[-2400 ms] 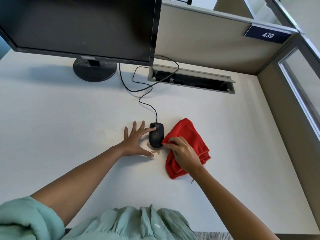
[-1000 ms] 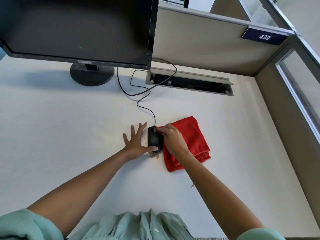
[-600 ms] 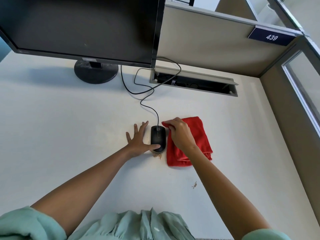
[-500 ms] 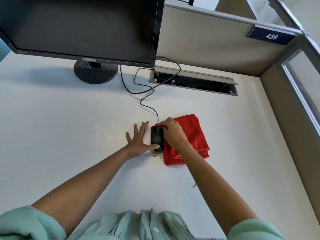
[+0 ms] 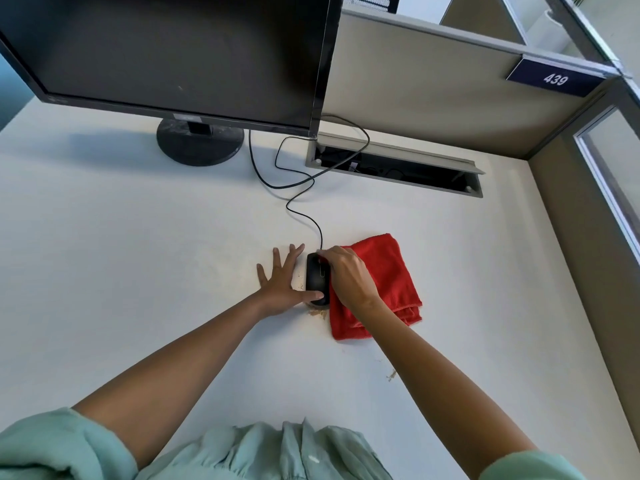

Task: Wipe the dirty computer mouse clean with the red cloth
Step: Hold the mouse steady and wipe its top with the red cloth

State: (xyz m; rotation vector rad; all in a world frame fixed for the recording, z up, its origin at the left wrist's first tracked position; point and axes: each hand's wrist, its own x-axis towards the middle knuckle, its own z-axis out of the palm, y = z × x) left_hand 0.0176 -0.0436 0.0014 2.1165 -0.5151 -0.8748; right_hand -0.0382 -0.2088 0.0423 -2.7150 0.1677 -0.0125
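A black wired computer mouse [image 5: 316, 276] lies on the white desk [image 5: 138, 258]. My left hand [image 5: 280, 282] lies flat to its left, fingers spread, thumb pressed on the mouse's near end. My right hand [image 5: 348, 277] grips the red cloth [image 5: 388, 282] and presses its edge against the mouse's right side and front. Most of the cloth lies folded on the desk to the right. Brown crumbs [image 5: 318, 312] sit just below the mouse.
A black monitor [image 5: 166, 50] on a round stand [image 5: 200, 142] is at the back left. The mouse cable [image 5: 294, 188] runs into a cable slot [image 5: 394, 164] by the partition wall. A small brown speck [image 5: 391, 375] lies on the desk near my right forearm.
My right hand has slid with the cloth from the mouse's near right side up to its front and right side. My left thumb has settled on the mouse's near end.
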